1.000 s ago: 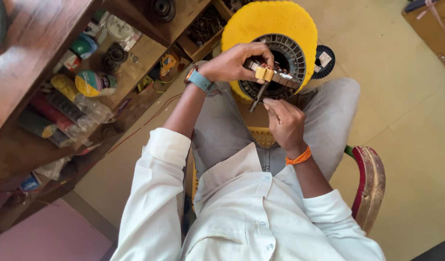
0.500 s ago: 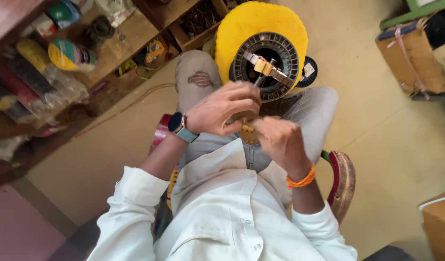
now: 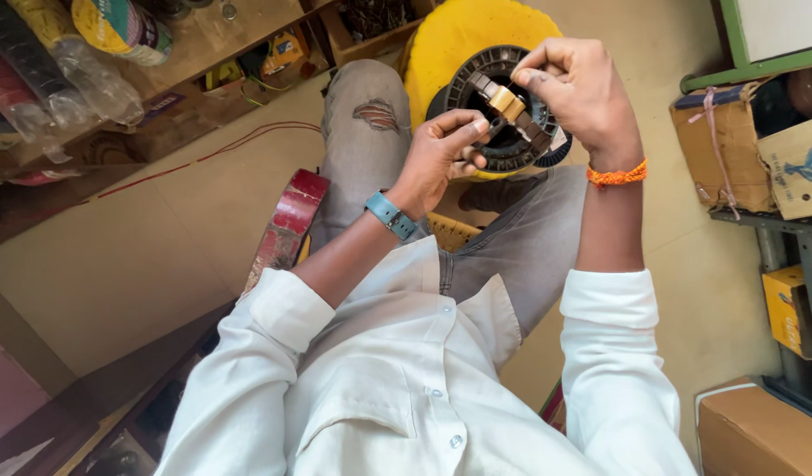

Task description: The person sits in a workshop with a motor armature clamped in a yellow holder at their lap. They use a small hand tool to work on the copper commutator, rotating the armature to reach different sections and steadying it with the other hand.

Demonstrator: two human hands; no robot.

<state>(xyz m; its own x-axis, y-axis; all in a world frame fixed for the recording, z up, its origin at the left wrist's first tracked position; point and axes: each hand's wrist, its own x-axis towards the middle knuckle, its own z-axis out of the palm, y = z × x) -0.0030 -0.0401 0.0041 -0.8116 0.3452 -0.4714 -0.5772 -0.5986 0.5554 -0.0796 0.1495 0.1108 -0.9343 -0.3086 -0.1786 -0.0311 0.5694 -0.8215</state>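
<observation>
While both hands grip it, the brown strip (image 3: 512,110) slants down-right.

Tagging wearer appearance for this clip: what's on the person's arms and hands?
Both arms wear white shirt sleeves, rolled back to about the elbow, forearms bare. The left hand has a teal-blue watch strap around its wrist. The right hand has an orange thread band tied at its wrist. No gloves; no rings can be made out.
</observation>
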